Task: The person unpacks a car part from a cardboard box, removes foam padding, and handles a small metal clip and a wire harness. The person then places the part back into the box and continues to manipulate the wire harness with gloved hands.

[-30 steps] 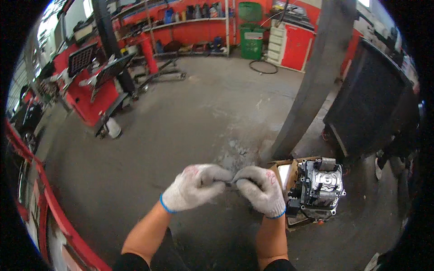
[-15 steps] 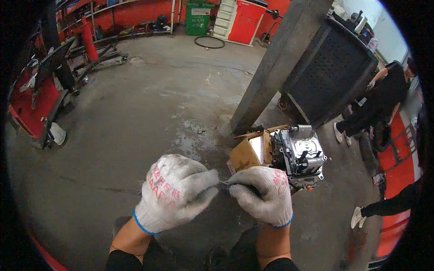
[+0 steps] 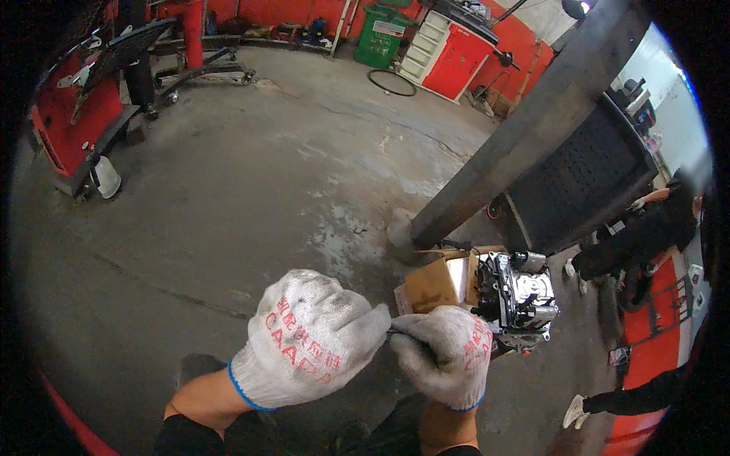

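Note:
White knit work gloves with blue cuffs and red print cover both hands. My left hand (image 3: 315, 338) is closed, with thumb and fingers pinched together toward the right. Facing it, my right hand (image 3: 449, 353) is also closed in a pinch, its fingertips touching or almost touching those of the left. A tiny dark sliver shows between the fingertips, too small to name. Just beyond my right hand stand an open cardboard box (image 3: 430, 285) and a silver and black metal mechanical unit (image 3: 525, 292) with cylindrical parts.
A slanting steel post (image 3: 502, 163) rises behind the box, with a black perforated cabinet (image 3: 585, 178) beside it. People in dark clothes (image 3: 631, 235) are at the right. Farther off are a green bin (image 3: 380, 38), a black ring (image 3: 391, 82) and a red cart (image 3: 76, 125).
The view has turned, so the surroundings sit farther right and lower or tilted. My hands have drawn closer together; the thin strip seen between the fingertips is now mostly hidden.

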Available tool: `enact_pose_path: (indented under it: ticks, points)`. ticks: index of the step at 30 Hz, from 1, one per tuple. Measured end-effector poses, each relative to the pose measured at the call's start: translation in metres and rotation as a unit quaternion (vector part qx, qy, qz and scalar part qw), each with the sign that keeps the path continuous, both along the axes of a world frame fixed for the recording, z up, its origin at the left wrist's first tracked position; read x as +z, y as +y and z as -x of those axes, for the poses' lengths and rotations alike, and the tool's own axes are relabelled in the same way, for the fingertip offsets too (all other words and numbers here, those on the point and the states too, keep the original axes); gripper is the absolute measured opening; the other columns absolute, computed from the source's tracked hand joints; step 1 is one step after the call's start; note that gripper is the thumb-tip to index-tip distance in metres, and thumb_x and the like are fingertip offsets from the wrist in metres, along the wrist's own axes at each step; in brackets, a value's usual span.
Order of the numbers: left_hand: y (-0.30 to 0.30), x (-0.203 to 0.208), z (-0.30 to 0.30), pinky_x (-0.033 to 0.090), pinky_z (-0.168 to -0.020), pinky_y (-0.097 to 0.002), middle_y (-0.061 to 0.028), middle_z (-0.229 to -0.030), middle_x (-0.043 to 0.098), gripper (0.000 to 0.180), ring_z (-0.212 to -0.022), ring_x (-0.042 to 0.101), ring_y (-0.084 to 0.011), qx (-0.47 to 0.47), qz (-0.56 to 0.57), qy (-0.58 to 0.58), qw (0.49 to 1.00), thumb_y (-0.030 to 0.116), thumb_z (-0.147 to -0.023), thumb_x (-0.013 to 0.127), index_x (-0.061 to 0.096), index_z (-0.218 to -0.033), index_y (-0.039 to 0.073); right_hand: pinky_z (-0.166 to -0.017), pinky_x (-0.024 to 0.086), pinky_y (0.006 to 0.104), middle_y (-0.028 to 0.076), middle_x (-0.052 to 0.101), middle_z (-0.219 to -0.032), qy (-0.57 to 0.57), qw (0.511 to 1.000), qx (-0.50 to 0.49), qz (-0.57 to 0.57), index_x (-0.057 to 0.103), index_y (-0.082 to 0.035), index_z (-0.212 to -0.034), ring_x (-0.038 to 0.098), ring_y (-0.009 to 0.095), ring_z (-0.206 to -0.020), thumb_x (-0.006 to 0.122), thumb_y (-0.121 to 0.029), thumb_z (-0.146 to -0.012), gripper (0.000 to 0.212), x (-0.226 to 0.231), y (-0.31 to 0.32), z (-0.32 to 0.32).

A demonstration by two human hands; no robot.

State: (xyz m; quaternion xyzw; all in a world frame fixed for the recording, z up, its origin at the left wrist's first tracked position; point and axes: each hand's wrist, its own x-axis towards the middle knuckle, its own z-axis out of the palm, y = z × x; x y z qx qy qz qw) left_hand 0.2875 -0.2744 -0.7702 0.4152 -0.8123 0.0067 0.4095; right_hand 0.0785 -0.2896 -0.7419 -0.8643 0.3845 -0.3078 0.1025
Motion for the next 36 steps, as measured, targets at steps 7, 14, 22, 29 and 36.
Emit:
enact_pose_path:
  ticks: [7,14,22,29,36]
  points:
    - [0.002,0.0,0.002,0.053,-0.084,-0.0446,-0.0008,-0.089,0.069,0.039,-0.087,0.066,-0.0242,0.005,-0.009,-0.006,1.0,0.022,-0.066,0.082,0.074,-0.103,0.015,-0.061,0.05,0.0434,0.008,0.067,-0.073,-0.004,0.999,0.001,0.036,0.072,-0.01,-0.095,0.064,0.03,-0.065,0.078,-0.019,-0.079,0.019,-0.003,0.0,0.0]
    - [0.002,-0.005,0.006,0.052,-0.088,-0.0456,-0.0013,-0.09,0.068,0.043,-0.09,0.066,-0.0243,0.004,-0.003,-0.023,1.0,0.028,-0.063,0.082,0.074,-0.104,0.015,-0.06,0.049,0.043,0.008,0.063,-0.07,0.044,0.998,0.014,0.046,0.071,-0.011,-0.096,0.062,0.03,-0.063,0.077,-0.02,-0.079,0.02,-0.001,-0.001,0.003]
    - [-0.008,-0.02,0.018,0.049,-0.089,-0.0487,-0.0041,-0.102,0.064,0.04,-0.097,0.063,-0.0291,-0.043,-0.012,-0.037,0.998,0.039,-0.07,0.078,0.07,-0.104,0.018,-0.061,0.05,0.0422,0.01,0.064,-0.071,0.001,0.999,0.014,0.039,0.072,-0.007,-0.089,0.064,0.031,-0.064,0.078,-0.01,-0.07,0.021,-0.006,0.0,0.009]
    - [-0.017,-0.021,0.021,0.051,-0.089,-0.0487,-0.0032,-0.092,0.066,0.036,-0.092,0.065,-0.0291,-0.089,0.015,0.081,0.993,0.032,-0.062,0.084,0.072,-0.093,0.016,-0.06,0.049,0.0437,0.008,0.062,-0.07,-0.017,0.997,0.044,0.054,0.07,-0.01,-0.097,0.063,0.031,-0.065,0.08,-0.017,-0.073,0.027,-0.01,-0.005,0.013]
    - [-0.027,-0.027,0.032,0.052,-0.08,-0.0444,-0.006,-0.081,0.065,0.029,-0.08,0.066,-0.03,-0.12,-0.009,0.216,0.969,0.012,-0.061,0.08,0.07,-0.088,0.014,-0.064,0.053,0.042,0.007,0.064,-0.072,-0.037,0.997,0.03,0.061,0.072,-0.011,-0.096,0.066,0.029,-0.07,0.08,-0.016,-0.072,0.026,-0.008,-0.005,0.019]
